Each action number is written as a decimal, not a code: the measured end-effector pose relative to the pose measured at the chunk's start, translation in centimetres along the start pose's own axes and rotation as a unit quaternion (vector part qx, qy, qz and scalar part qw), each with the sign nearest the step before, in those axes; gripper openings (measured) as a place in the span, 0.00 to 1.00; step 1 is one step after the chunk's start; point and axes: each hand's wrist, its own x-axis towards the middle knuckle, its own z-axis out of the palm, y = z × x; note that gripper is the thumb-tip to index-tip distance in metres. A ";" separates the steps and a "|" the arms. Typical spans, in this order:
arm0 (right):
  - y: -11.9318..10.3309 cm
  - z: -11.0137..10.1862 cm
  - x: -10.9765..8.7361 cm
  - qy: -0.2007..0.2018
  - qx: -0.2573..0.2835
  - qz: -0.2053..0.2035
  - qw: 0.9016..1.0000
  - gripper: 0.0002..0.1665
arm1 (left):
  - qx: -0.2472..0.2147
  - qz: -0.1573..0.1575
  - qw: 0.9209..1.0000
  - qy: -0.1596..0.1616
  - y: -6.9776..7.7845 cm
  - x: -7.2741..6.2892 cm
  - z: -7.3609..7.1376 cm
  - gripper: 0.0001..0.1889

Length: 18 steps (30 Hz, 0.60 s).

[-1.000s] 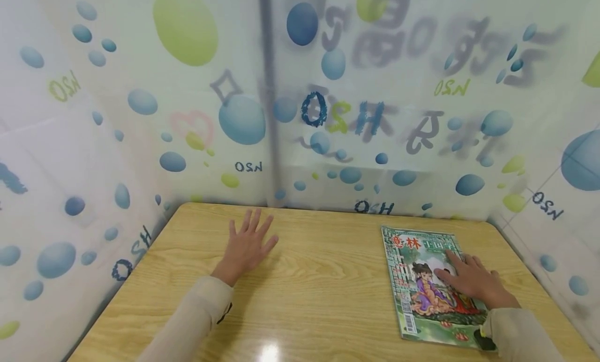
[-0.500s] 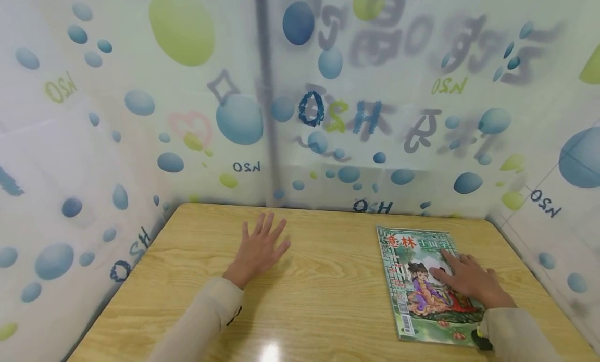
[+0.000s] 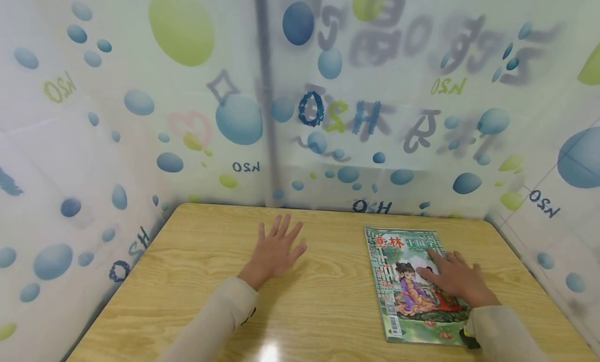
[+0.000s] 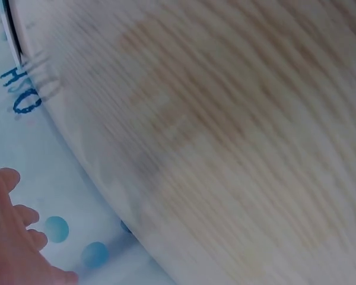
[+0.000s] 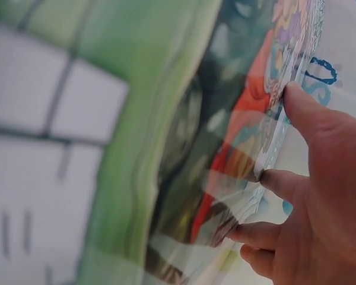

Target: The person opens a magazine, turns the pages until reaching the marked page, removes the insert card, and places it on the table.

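Note:
A magazine (image 3: 408,289) with a green illustrated cover lies flat on the right part of the wooden table (image 3: 328,299). My right hand (image 3: 457,278) rests on its cover with the fingers spread. In the right wrist view, the fingertips of the right hand (image 5: 326,178) touch the glossy magazine cover (image 5: 184,148). Left of the magazine, my left hand (image 3: 276,250) is spread over the tabletop, palm down, holding nothing. The left wrist view catches only part of the left hand (image 4: 12,237) at its lower left edge, beside the wood grain.
A pale curtain (image 3: 328,143) printed with blue and green bubbles hangs right behind the table and along both sides. Bare wood lies between the left hand and the magazine. Light glares off the tabletop near the front edge.
My left hand has moved right across the table. The magazine has slid left with my right hand on it, narrowing the gap between the two hands.

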 end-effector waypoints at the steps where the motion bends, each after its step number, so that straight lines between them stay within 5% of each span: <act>1: -0.2 0.0 0.0 0.000 -0.001 0.000 1.000 0.56 | 0.000 0.001 1.000 -0.005 0.3 0.1 0.1 0.32; 18: -3.6 0.1 0.3 0.008 -0.003 -0.009 1.000 0.55 | 0.015 0.036 0.998 -0.043 4.3 0.9 0.6 0.33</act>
